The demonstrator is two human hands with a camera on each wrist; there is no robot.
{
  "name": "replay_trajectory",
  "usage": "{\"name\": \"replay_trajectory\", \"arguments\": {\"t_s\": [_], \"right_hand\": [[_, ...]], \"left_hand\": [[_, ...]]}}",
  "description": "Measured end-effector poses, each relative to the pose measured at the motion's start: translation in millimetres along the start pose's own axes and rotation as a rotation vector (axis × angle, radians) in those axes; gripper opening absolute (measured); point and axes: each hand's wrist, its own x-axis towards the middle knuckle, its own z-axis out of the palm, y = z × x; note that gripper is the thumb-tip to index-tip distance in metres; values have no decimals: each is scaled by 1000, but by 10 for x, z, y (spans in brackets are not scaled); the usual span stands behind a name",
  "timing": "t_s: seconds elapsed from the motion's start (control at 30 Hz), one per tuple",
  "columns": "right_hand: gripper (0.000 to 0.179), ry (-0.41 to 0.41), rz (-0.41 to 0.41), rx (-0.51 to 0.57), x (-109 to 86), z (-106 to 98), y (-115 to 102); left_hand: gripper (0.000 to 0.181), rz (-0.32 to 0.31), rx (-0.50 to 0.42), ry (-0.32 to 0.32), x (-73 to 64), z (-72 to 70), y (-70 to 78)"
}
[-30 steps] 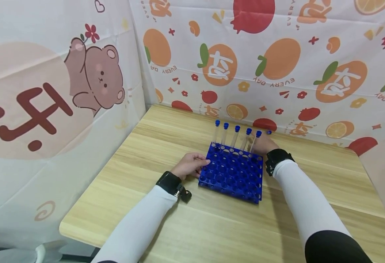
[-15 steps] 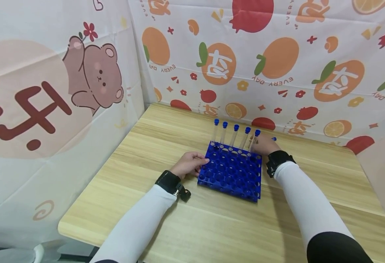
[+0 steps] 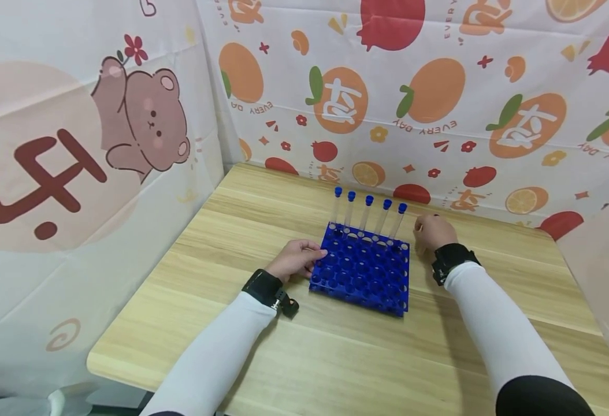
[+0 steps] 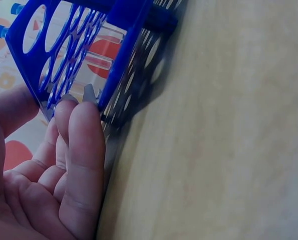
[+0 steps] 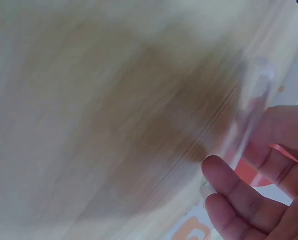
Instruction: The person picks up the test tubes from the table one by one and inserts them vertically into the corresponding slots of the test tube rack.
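A blue test tube rack (image 3: 360, 268) stands on the table, with a row of blue-capped test tubes (image 3: 367, 218) upright along its far side. My left hand (image 3: 295, 259) grips the rack's left edge; the left wrist view has the thumb (image 4: 16, 105) on one side and bent fingertips (image 4: 83, 120) between its plates. Beyond the rack's far right corner, my right hand (image 3: 434, 232) is held above the table. In the right wrist view it pinches a clear test tube (image 5: 249, 112) between thumb and fingers, the rounded end outward. Fingers partly cover this tube.
The wooden table (image 3: 221, 231) reaches back to a printed fabric wall (image 3: 387, 104) with fruit patterns, close behind the tubes. A second fabric wall (image 3: 39, 300) with a bear print rises along the left side.
My right hand, with the test tube, has moved right, away from the rack's far corner. My left hand keeps its grip on the rack. The head view has shifted slightly.
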Motion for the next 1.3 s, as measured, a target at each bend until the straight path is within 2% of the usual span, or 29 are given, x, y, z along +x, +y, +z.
{"name": "replay_trajectory", "arguments": {"t_s": [0.2, 0.37, 0.47, 0.6, 0.7, 0.83, 1.03, 1.3], "right_hand": [[15, 49, -19, 26, -50, 2, -3], [23, 43, -3, 71, -65, 39, 22], [38, 21, 18, 107, -82, 48, 33], [69, 11, 46, 161, -110, 18, 42], [81, 19, 57, 183, -123, -26, 37], [84, 37, 55, 181, -140, -71, 17], [80, 80, 31, 186, -192, -97, -40], [76, 187, 26, 338, -281, -139, -107]], "left_hand": [[31, 4, -1, 9, -8, -9, 0], [30, 3, 6, 10, 1, -8, -25], [30, 2, 10, 6, 7, -7, -42], [30, 3, 3, 4, 13, -11, -51], [30, 2, 4, 7, 13, -16, -45], [30, 1, 8, 10, 9, -17, -33], [31, 2, 9, 3, 20, -17, -38], [30, 3, 10, 1, 29, -10, -32]]}}
